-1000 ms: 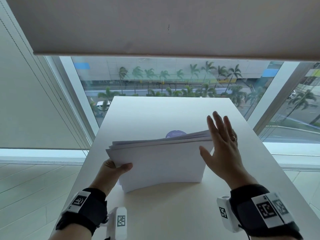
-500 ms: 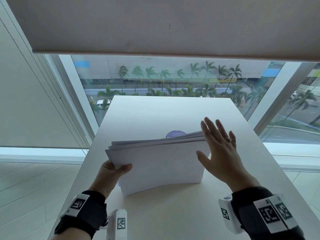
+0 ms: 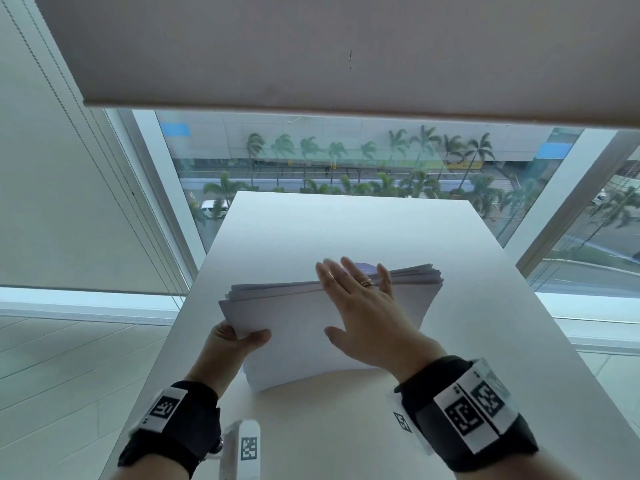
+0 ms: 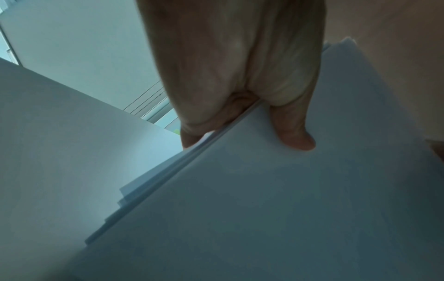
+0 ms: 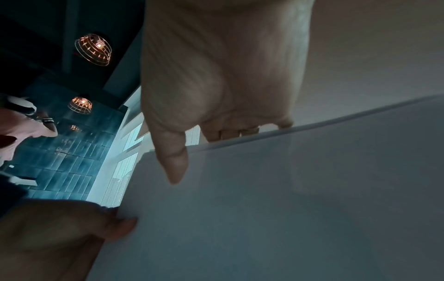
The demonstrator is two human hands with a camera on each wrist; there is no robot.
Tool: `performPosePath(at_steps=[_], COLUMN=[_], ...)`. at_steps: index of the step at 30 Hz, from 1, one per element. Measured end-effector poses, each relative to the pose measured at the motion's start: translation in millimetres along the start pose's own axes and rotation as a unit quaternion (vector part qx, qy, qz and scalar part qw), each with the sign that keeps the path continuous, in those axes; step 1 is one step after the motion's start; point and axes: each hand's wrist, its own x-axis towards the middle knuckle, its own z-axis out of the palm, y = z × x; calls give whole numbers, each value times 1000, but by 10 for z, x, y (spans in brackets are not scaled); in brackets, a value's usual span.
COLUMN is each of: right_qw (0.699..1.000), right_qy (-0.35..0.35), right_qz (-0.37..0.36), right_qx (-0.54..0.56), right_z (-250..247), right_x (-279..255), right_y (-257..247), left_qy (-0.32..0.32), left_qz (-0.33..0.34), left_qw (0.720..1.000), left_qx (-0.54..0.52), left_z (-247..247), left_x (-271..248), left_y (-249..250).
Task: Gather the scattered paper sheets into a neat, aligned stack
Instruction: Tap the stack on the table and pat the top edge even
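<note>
A stack of white paper sheets (image 3: 294,327) stands on its lower edge on the white table (image 3: 346,230), leaning away from me, its top edges fanned and uneven. My left hand (image 3: 242,336) pinches the stack's left edge, thumb in front and fingers behind; the left wrist view shows the thumb (image 4: 295,140) on the front sheet (image 4: 264,209). My right hand (image 3: 346,292) is open with straight fingers across the middle of the top edge. In the right wrist view its fingers (image 5: 230,133) reach behind that edge and the thumb lies in front of the paper (image 5: 288,190).
A purple round mark (image 3: 365,268) on the table shows just behind the stack. The table is narrow, with its edges close on both sides. A window (image 3: 346,168) and a lowered blind (image 3: 311,46) lie beyond its far end.
My right hand has moved left, from beside the stack's right edge to over the middle of its top edge. The left hand and the stack have stayed put.
</note>
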Motion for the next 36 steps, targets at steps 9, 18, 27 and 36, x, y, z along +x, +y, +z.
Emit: performPosePath(at_steps=[9, 18, 27, 36], right_qw=[998, 997, 994, 994], right_qy=[-12, -25, -12, -21], right_qz=[-45, -76, -109, -98], right_qx=[29, 24, 31, 41], right_z=[24, -11, -13, -40], right_x=[139, 218, 256, 219], right_y=[-328, -465, -520, -398], left_qy=[-4, -2, -9, -8], left_qz=[-1, 1, -2, -4], left_qw=[1000, 1000, 1000, 1000], left_qx=[10, -5, -15, 7], left_z=[10, 19, -9, -11], left_x=[-68, -101, -106, -108], left_y=[41, 58, 25, 23])
